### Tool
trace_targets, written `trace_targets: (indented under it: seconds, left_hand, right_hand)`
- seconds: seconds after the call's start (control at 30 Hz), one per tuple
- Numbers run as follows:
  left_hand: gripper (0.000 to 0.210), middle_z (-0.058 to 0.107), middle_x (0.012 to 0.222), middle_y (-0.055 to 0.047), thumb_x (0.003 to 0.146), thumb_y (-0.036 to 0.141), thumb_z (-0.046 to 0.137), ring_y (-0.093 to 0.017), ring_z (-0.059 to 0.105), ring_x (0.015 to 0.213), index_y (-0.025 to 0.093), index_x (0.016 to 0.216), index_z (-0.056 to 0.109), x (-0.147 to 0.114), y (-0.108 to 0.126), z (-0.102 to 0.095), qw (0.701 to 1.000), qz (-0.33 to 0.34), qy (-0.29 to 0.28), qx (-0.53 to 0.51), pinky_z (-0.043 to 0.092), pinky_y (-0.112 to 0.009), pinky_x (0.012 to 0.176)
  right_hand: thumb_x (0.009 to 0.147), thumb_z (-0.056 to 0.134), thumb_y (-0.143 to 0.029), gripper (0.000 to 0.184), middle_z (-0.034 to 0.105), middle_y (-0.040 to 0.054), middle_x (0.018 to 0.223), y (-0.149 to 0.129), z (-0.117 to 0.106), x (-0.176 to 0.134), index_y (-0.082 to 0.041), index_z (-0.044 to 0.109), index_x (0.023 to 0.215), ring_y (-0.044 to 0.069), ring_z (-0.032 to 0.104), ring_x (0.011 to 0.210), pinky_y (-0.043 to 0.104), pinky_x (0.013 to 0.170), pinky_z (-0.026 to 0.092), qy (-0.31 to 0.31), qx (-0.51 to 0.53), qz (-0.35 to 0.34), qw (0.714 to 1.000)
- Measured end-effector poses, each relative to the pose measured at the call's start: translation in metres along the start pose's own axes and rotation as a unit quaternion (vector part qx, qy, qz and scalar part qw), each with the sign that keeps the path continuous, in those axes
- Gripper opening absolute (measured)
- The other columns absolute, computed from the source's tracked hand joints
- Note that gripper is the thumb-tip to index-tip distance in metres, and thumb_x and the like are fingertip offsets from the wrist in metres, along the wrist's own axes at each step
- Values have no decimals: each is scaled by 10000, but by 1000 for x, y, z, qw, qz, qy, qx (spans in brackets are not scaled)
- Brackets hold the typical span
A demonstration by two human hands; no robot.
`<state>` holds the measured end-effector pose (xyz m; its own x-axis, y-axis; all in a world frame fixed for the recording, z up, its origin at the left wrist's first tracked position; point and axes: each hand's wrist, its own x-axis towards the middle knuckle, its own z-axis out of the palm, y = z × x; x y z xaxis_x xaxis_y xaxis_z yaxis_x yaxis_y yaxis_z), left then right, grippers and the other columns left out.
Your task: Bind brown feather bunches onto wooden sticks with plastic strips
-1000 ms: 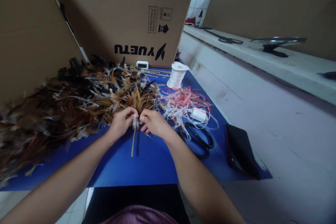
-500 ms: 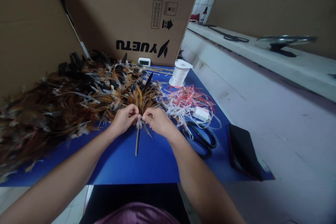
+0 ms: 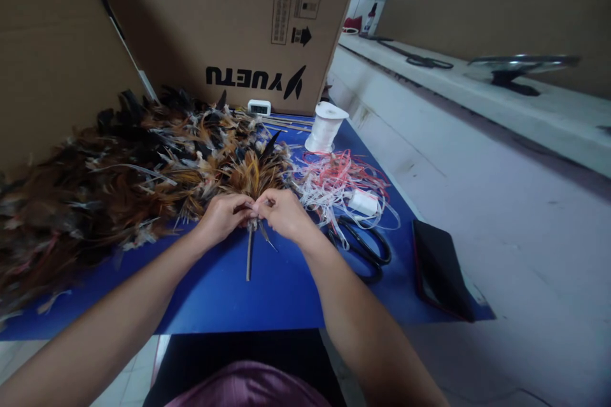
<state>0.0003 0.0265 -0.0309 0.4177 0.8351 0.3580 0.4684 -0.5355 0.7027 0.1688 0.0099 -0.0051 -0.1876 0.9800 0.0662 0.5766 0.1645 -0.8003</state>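
At the table's near middle, a bundle of brown and golden feathers (image 3: pixel 252 172) is gathered round a thin stick (image 3: pixel 249 254), whose bare end points towards me. My left hand (image 3: pixel 226 213) is closed in a pinch at the base of the feathers. From the other side my right hand (image 3: pixel 281 213) pinches at the same spot, its fingertips meeting the left ones. Between them a pale plastic strip shows, mostly hidden by the fingers. A loose dark quill (image 3: pixel 267 235) sticks out below the right fingers.
Piled feathers (image 3: pixel 95 184) cover the left side. To the right lie red and white plastic strips (image 3: pixel 334 178), a white spool (image 3: pixel 326 127), black-handled scissors (image 3: pixel 372 251) and a dark phone-like case (image 3: pixel 439 267). A cardboard box (image 3: pixel 229 13) stands behind.
My fingertips have drawn closer together at the base of the feather bundle, covering more of the pale strip. The whole view has shifted slightly.
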Motion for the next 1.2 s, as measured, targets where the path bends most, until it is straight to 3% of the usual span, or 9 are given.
trace_targets:
  seconds: [0.1,0.2,0.33,0.5,0.6,0.73,0.8,0.93,1.2]
  left_hand:
    - [125,606,530,26,805,247,602,-104,556,475,176,719,659,1,4,-1,1000,-5,0,19,417,-200,508]
    - [127,606,524,27,795,278,607,-110,564,449,171,742,648,1,6,0,998,-58,-14,-36,430,-202,478]
    - [106,611,537,22,777,265,610,-113,576,447,167,741,629,1,5,1,991,-93,-16,-92,452,-201,464]
    - [94,603,521,22,760,256,613,-114,576,445,165,734,620,1,4,1,988,-102,-15,-114,457,-200,456]
    - [98,598,519,18,758,253,608,-115,576,449,161,728,617,1,4,2,986,-114,-18,-120,453,-201,457]
    - [94,588,527,19,747,250,620,-113,569,454,160,719,612,1,3,3,985,-118,-20,-128,447,-204,463]
    - [94,596,546,19,750,251,617,-112,564,455,163,718,606,1,2,2,986,-109,-22,-126,442,-206,466]
    - [97,596,541,28,788,243,575,-107,549,465,174,723,596,1,-2,0,994,-63,-33,-83,415,-202,485]
    - [153,600,516,25,808,293,573,-118,543,470,180,710,605,2,-2,0,997,-55,-35,-42,401,-214,508]
  right_hand:
    - [812,569,-219,107,652,-13,663,-3,-4,-2,-194,665,773,103,567,586,218,585,405,5,1,-18,1000]
    - [812,594,-246,70,686,10,755,-9,-13,-15,-208,650,826,136,610,676,247,634,417,11,-96,-22,995]
    - [791,651,-317,149,701,103,899,-15,-14,-38,-179,652,848,239,648,820,315,676,421,-58,-287,7,956]
    - [876,494,-195,150,698,105,880,-14,-9,-47,-169,641,899,226,661,810,303,668,407,-112,-323,-6,940]
    - [876,485,-190,153,689,102,851,-10,-22,-43,-168,636,886,220,652,783,301,664,406,-61,-340,36,938]
    - [872,443,-100,229,630,152,1023,-7,-39,-37,-141,611,1022,228,613,890,310,707,420,100,-398,45,911]
    - [852,484,-89,269,591,132,1104,-9,-37,-34,-159,593,1088,213,586,947,301,757,429,106,-356,-20,928]
    - [843,585,-209,177,596,45,1019,-21,-16,-23,-204,613,1018,154,576,855,259,751,432,18,-217,-121,969]
    - [862,515,-149,115,627,9,825,-7,2,-5,-183,614,813,123,567,774,241,741,404,54,-96,-116,987]
